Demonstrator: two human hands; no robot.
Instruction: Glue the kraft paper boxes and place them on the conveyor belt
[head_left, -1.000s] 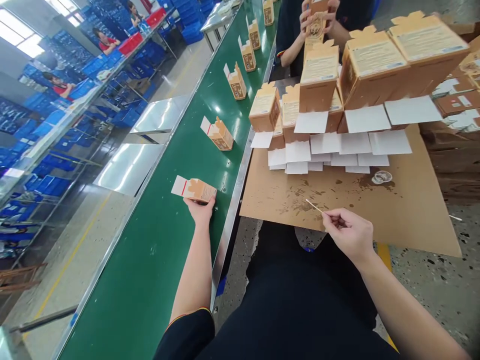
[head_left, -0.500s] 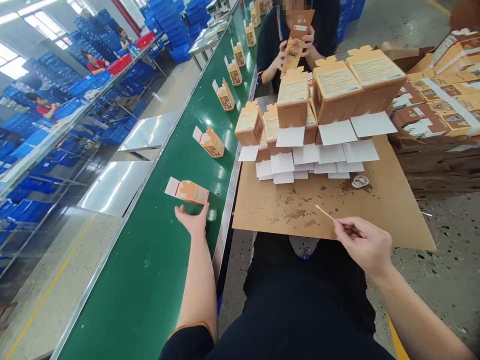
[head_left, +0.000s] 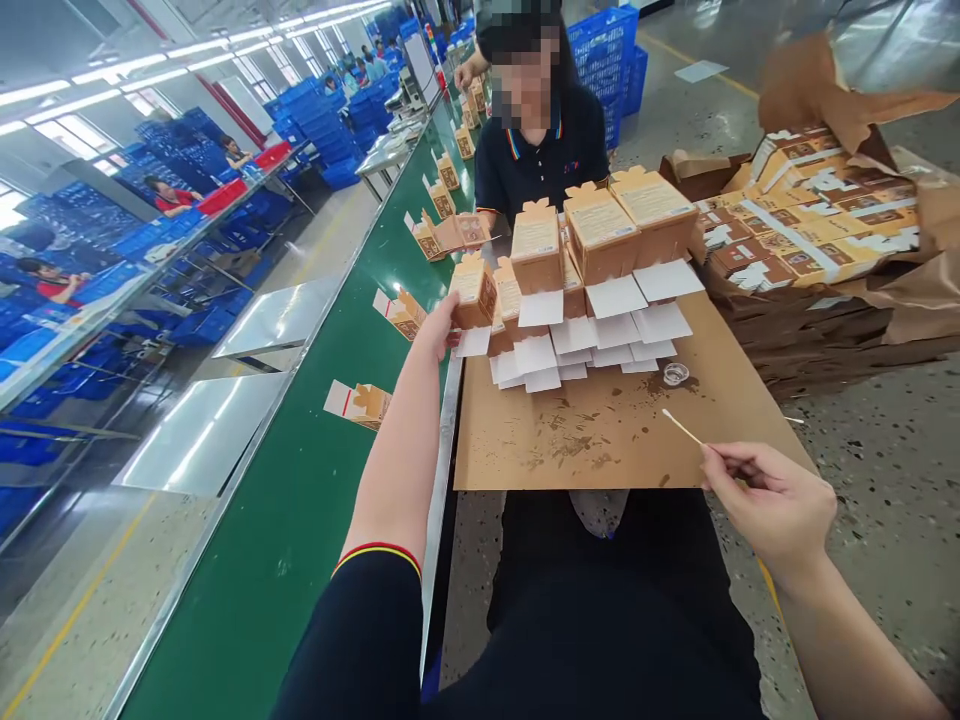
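My left hand (head_left: 441,327) is at the left end of a stack of brown and tan cartons, its fingers against the side of the nearest carton (head_left: 474,292); part of the grip is hidden. That carton stands with a white flap hanging at its front. In my right hand (head_left: 772,495) a thin cotton swab (head_left: 681,425) is pinched between thumb and fingers, its white tip pointing up and left. Below the swab lies a stained cardboard sheet (head_left: 517,465), which carries the stack and a small clear ring-shaped item (head_left: 676,374).
A green conveyor belt (head_left: 292,560) runs along my left with several open cartons (head_left: 367,405) on it. Across the stack sits a co-worker (head_left: 540,160) in a dark polo shirt. Flattened cartons in brown paper (head_left: 817,330) are piled at right.
My left hand has moved from beside a carton on the belt over to the stack's left carton. The co-worker's carton is lowered towards the belt. My right hand still holds the swab.
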